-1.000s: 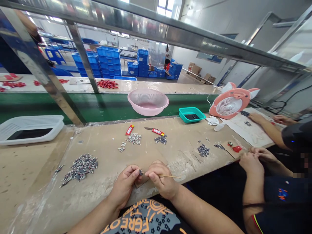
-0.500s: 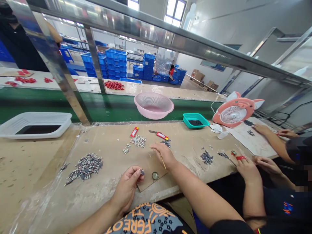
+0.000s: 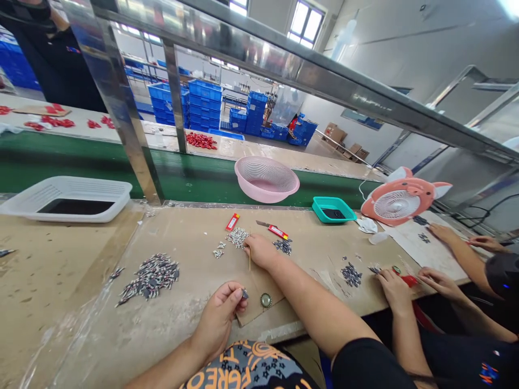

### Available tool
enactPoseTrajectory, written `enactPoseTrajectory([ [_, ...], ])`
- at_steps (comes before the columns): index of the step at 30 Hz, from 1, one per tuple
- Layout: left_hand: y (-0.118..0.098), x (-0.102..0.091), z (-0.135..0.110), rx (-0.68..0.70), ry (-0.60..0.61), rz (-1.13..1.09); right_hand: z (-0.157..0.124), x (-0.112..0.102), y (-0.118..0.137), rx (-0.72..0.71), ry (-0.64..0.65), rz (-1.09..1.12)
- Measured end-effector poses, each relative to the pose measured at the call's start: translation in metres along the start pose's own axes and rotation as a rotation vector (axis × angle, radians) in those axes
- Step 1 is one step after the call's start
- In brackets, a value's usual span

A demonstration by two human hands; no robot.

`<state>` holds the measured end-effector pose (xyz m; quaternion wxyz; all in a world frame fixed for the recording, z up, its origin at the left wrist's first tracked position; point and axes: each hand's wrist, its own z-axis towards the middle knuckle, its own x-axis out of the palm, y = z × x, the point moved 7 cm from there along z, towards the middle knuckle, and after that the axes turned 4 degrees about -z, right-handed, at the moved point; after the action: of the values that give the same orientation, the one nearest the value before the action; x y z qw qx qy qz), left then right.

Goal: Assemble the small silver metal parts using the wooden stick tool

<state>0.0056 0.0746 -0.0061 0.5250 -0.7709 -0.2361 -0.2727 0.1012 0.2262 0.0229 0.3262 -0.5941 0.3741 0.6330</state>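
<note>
My left hand (image 3: pixel 221 313) pinches a small dark grey piece (image 3: pixel 245 293) between thumb and fingertips, low over the near edge of the bench. My right hand (image 3: pixel 259 252) holds a thin wooden stick (image 3: pixel 250 259), its fingertips at the right side of a pile of small whitish parts (image 3: pixel 237 237). What else those fingertips grip is hidden. Near my left hand, a bottle cap (image 3: pixel 266 300) lies on a brown board (image 3: pixel 256 310) under my right forearm. Dark grey pieces (image 3: pixel 284 247) lie just right of my right hand. A big heap of grey-and-white parts (image 3: pixel 152 276) spreads to the left.
Behind the piles lie a red box (image 3: pixel 232 222), another red box (image 3: pixel 278 232) and a blade (image 3: pixel 263 223). Farther back stand a pink basket (image 3: pixel 267 183), a teal tray (image 3: pixel 333 210), a white tray (image 3: pixel 81 210) and a pig-shaped fan (image 3: pixel 401 202). A co-worker's hands (image 3: pixel 393 289) work at right.
My right hand has moved left and away from me to the whitish pile, the stick now more upright. My left hand keeps its grey piece. The co-worker's hand has shifted towards the grey pieces.
</note>
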Motion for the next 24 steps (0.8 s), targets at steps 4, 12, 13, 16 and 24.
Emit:
enactPoseTrajectory([
  [4,0.0,0.0,0.0,0.005,0.004,-0.007,-0.003,-0.002,-0.004,-0.017,-0.002,-0.001],
  [12,0.001,0.001,-0.001,0.011,0.021,0.01,-0.015,-0.006,-0.015,0.007,-0.06,0.01],
  [13,0.001,0.001,-0.001,0.012,0.021,0.012,-0.014,-0.005,-0.015,0.009,-0.055,0.01],
  [16,0.001,0.001,0.0,0.013,0.017,0.012,-0.011,-0.001,-0.015,0.006,-0.031,0.01],
  [24,-0.001,0.001,-0.001,0.013,0.018,0.021,-0.008,-0.006,-0.001,-0.148,0.03,0.01],
])
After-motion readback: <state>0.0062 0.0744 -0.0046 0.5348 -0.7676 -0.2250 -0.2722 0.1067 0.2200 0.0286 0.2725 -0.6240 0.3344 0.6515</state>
